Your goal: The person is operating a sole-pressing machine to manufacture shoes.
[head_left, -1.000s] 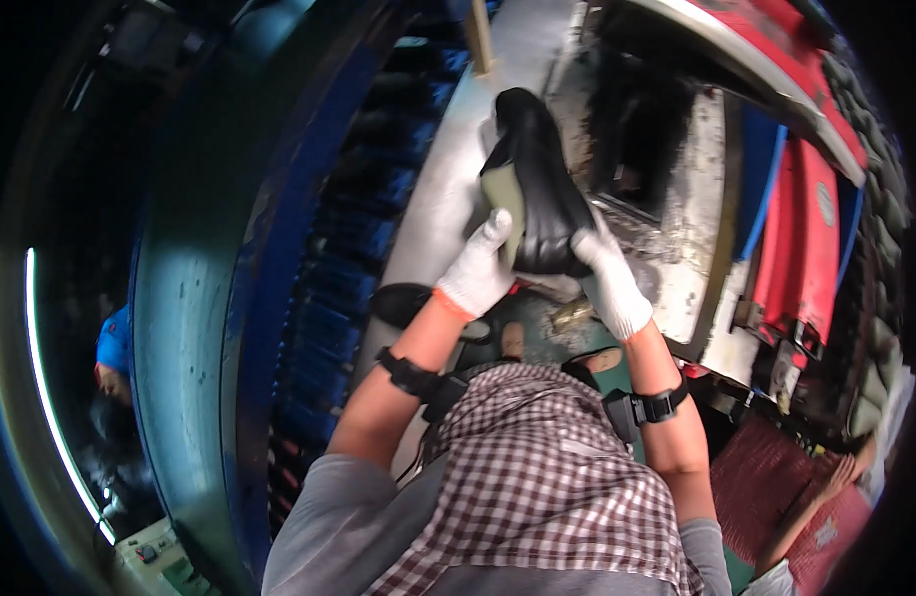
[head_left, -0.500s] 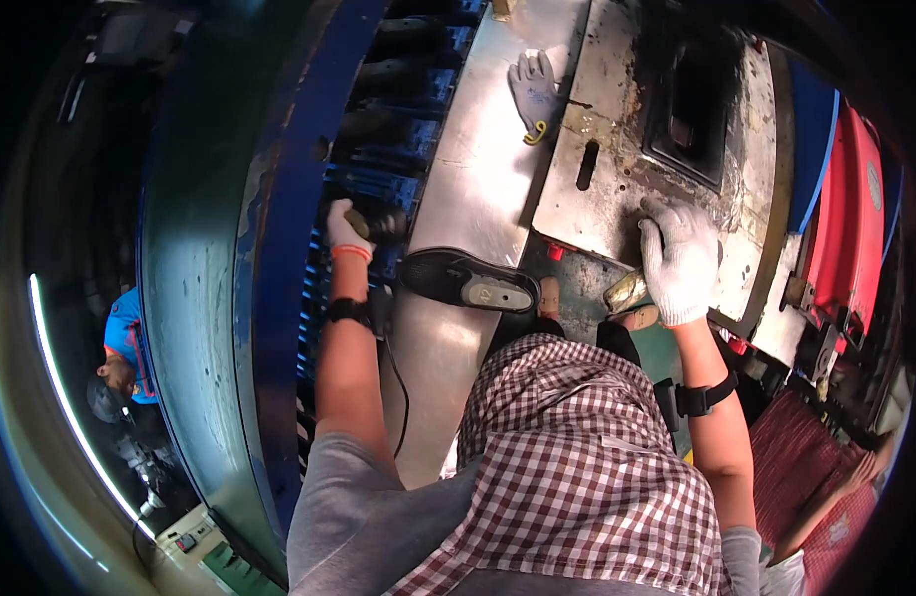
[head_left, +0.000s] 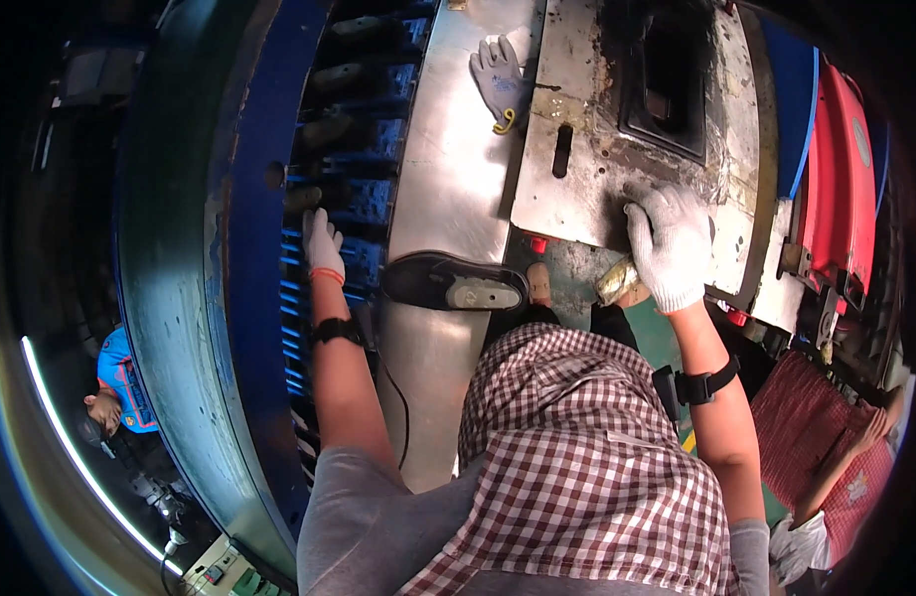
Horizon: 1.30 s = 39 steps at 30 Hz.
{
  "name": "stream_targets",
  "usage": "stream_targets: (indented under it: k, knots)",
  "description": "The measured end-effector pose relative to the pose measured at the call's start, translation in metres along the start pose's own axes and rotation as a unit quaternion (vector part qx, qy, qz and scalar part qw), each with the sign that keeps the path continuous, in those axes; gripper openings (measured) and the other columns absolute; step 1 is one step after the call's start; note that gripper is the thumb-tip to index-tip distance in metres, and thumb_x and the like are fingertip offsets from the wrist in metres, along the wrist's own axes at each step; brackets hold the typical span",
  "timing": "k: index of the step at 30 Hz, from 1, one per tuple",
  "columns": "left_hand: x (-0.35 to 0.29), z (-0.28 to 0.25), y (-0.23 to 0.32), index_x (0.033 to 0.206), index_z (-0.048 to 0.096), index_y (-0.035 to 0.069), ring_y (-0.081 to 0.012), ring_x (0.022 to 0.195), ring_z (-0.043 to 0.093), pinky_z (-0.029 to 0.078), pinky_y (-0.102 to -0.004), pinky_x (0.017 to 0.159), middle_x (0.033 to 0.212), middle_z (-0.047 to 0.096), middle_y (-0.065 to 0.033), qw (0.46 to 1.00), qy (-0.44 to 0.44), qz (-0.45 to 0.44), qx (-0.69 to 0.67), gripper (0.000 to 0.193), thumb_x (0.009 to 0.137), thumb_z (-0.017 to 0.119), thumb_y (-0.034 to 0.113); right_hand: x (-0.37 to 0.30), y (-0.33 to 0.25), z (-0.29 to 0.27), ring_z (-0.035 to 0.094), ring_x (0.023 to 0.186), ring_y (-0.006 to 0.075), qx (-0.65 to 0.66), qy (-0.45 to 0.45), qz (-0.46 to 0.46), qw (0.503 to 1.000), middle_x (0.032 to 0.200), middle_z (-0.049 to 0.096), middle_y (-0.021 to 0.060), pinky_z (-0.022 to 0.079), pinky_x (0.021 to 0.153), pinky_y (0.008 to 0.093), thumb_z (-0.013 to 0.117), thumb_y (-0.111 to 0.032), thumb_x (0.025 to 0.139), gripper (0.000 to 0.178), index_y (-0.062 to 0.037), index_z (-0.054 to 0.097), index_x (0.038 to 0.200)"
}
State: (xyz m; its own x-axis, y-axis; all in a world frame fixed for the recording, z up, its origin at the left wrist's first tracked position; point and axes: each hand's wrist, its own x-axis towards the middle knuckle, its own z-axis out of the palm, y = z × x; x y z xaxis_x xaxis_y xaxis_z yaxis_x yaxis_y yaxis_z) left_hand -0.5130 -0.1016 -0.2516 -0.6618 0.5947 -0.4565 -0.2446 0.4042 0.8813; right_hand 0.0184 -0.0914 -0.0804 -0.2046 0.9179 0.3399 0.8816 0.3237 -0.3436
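My left hand (head_left: 322, 246), in a white glove with an orange cuff, reaches to the rack (head_left: 374, 204) on the left. Its fingers look stretched out beside a dark, rounded piece (head_left: 303, 198) in that rack; whether they touch it I cannot tell. My right hand (head_left: 669, 243), in a white knitted glove, rests at the near edge of the stained metal plate (head_left: 587, 194), thumb apart and nothing visible in it. Just left of it is a yellowish, wrapped-looking piece (head_left: 615, 282). Between my hands, a black shoe sole (head_left: 418, 281) with a pale inset lies across the metal shelf (head_left: 453, 199).
A grey glove (head_left: 499, 79) with yellow trim lies farther up the shelf. The plate has a dark rectangular opening (head_left: 667, 89). A red machine cover (head_left: 838, 189) stands at right. A person in blue (head_left: 125, 382) is far left; another person's arm (head_left: 836, 472) shows lower right.
My left hand has let go of the dark piece it held, which now sits in the rack, and its fingers have straightened. The view has shifted slightly; my right hand stays on the plate.
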Motion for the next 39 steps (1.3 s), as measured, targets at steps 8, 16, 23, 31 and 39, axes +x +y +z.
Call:
stream_targets:
  k: [8, 16, 23, 31, 39]
  knots:
    - [-0.173, 0.005, -0.046, 0.155, 0.039, 0.023, -0.0356, 0.144, 0.04, 0.038, -0.0632, 0.107, 0.159, 0.042, -0.0044, 0.971, -0.004, -0.237, 0.031, 0.08, 0.091, 0.074, 0.054, -0.014, -0.057, -0.013, 0.066, 0.115, 0.0334, 0.156, -0.325, -0.194, 0.912, 0.107, 0.069, 0.0161, 0.053, 0.096, 0.0411, 0.065, -0.02, 0.089, 0.032, -0.0127, 0.069, 0.12]
    - [-0.161, 0.037, -0.053, 0.166, 0.026, 0.014, -0.0314, 0.136, 0.053, 0.045, -0.0559, 0.108, 0.158, 0.046, -0.0127, 0.987, 0.058, -0.15, 0.025, 0.093, 0.094, 0.076, 0.046, -0.048, -0.087, 0.09, 0.044, 0.147, 0.042, 0.286, -0.483, 0.174, 0.809, 0.155, 0.047, 0.0295, 0.038, 0.119, 0.0462, 0.054, -0.055, 0.102, 0.079, -0.0017, 0.04, 0.159]
    - [-0.124, 0.007, -0.078, 0.119, 0.071, 0.003, -0.0324, 0.104, 0.072, 0.058, -0.0483, 0.097, 0.119, 0.075, -0.0145, 0.945, -0.023, -0.266, -0.19, 0.035, 0.1, 0.066, 0.032, -0.084, -0.064, 0.157, 0.055, 0.134, 0.026, 0.528, -0.446, 0.464, 0.555, 0.152, 0.054, 0.0053, 0.057, 0.088, 0.0542, 0.055, -0.061, 0.103, 0.066, -0.0206, 0.047, 0.156]
    - [-0.155, 0.032, 0.045, 0.101, 0.071, 0.008, -0.0264, 0.099, 0.072, 0.059, -0.0407, 0.093, 0.105, 0.076, -0.0091, 0.97, -0.07, -0.036, -0.23, 0.025, 0.096, 0.061, 0.03, -0.031, -0.087, 0.045, 0.062, 0.128, 0.0253, 0.654, -0.496, 0.368, 0.437, 0.145, 0.063, 0.0094, 0.049, 0.108, 0.0529, 0.052, -0.069, 0.103, 0.074, -0.0113, 0.053, 0.15]
    - [-0.183, 0.162, 0.168, 0.128, 0.065, 0.007, -0.0277, 0.105, 0.069, 0.058, -0.0447, 0.096, 0.115, 0.071, -0.0127, 0.892, -0.343, 0.032, -0.293, 0.033, 0.099, 0.061, 0.024, 0.001, -0.064, -0.047, 0.042, 0.149, 0.0265, 0.819, -0.39, 0.182, 0.379, 0.163, 0.04, 0.0146, 0.035, 0.124, 0.0415, 0.076, -0.042, 0.096, 0.087, -0.0053, 0.032, 0.163]
